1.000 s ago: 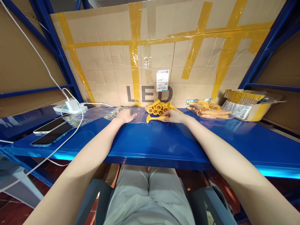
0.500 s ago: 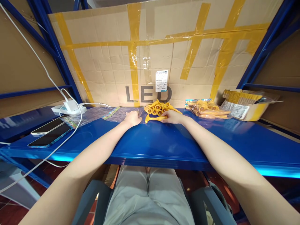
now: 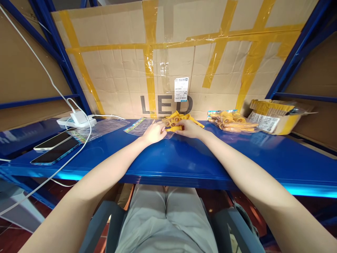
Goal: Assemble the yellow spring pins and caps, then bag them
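A yellow plastic piece (image 3: 173, 129) lies between my hands, gripped at its right end by the fingers of my right hand (image 3: 191, 129). My left hand (image 3: 154, 133) is closed at the mouth of a clear plastic bag (image 3: 138, 127) with a printed strip, its fingertips near the piece's left end. What its fingers pinch is too small to make out. Just behind both hands, a pile of similar yellow pieces (image 3: 184, 117) with round openings rests against the cardboard.
A filled bag of yellow pieces (image 3: 233, 122) and a taped carton (image 3: 276, 117) stand right. At left are another clear bag (image 3: 105, 127), two phones (image 3: 55, 151) and a white power strip (image 3: 79, 119) with cables. Taped cardboard (image 3: 118, 77) rises behind the blue table (image 3: 168, 161).
The clear bag and my left hand have shifted right, towards the yellow piece. My right hand has moved slightly left with that piece, bringing both hands closer together.
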The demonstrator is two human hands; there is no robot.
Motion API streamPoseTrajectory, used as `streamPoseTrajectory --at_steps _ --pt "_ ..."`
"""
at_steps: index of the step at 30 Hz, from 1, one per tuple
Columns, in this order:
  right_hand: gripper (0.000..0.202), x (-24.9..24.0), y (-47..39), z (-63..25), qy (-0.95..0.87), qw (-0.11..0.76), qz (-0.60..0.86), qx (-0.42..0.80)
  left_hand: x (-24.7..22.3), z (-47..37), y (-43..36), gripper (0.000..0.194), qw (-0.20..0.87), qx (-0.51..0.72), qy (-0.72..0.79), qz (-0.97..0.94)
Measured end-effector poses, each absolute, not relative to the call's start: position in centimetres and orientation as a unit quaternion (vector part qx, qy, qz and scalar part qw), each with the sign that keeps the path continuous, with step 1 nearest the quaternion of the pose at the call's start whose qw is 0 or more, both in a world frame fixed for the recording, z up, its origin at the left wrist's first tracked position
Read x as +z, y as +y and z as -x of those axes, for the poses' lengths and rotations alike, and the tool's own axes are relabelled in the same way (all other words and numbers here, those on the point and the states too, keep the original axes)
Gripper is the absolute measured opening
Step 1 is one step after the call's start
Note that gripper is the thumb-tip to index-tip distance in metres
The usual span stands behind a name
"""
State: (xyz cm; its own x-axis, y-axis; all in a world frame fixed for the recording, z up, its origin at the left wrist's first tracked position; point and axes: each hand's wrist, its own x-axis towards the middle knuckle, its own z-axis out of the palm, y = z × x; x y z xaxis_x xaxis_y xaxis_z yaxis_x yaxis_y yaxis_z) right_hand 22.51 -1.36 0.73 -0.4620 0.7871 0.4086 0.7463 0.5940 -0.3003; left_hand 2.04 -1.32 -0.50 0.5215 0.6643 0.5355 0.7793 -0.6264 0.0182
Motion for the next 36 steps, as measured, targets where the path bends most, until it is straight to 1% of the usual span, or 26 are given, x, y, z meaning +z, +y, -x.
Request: streamPoseTrajectory --at_steps 3,6,12,14,17,18,21,24,27,30,33,36 --pt "0.019 0.6 -1.7 -21.8 -0.852 0.268 0.449 0.02 -0.5 -2.2 -1.5 0.015 0.126 -0.25 -0.389 0.878" --pt "0.018 0.3 -1.8 -21.2 -0.85 0.265 0.455 0.017 -0.4 -2.1 -1.7 0.016 0.116 -0.23 -0.374 0.891" --pt "0.014 -0.5 -1.5 -20.9 -0.876 0.182 0.444 0.058 -0.2 -1.7 -1.4 0.021 0.087 -0.213 -0.358 0.905" --pt "0.013 -0.5 -1.5 -21.1 -0.876 0.179 0.443 0.067 0.0 -1.4 -1.0 0.024 0.087 -0.226 -0.387 0.89" --pt "0.014 -0.3 -1.6 -21.3 -0.873 0.175 0.45 0.072 0.4 -0.4 -0.3 0.027 0.084 -0.23 -0.502 0.829" --pt "0.014 -0.3 -1.6 -21.3 -0.872 0.172 0.454 0.07 0.5 0.0 0.0 0.03 0.081 -0.226 -0.554 0.797" --pt "0.014 -0.3 -1.6 -21.3 -0.869 0.165 0.463 0.063 0.9 1.9 0.7 0.05 0.066 -0.18 -0.674 0.713" --pt "0.015 -0.5 -1.4 -21.3 -0.866 0.163 0.468 0.062 1.2 4.0 1.4 0.057 0.032 -0.148 -0.734 0.662" --pt "0.016 -0.7 -1.2 -21.4 -0.866 0.17 0.466 0.068 1.5 5.4 1.9 0.064 -0.007 -0.144 -0.761 0.633" --pt "0.018 -0.8 -1.1 -21.4 -0.856 0.189 0.471 0.098 1.7 5.7 2.0 0.066 -0.015 -0.161 -0.757 0.633" --pt "0.019 -0.6 -1.2 -21.3 -0.835 0.209 0.491 0.132 1.9 5.4 1.9 0.061 -0.017 -0.184 -0.737 0.65" --pt "0.021 -0.1 -1.5 -21.2 -0.823 0.222 0.509 0.121 1.9 4.9 2.0 0.056 -0.023 -0.202 -0.719 0.665"
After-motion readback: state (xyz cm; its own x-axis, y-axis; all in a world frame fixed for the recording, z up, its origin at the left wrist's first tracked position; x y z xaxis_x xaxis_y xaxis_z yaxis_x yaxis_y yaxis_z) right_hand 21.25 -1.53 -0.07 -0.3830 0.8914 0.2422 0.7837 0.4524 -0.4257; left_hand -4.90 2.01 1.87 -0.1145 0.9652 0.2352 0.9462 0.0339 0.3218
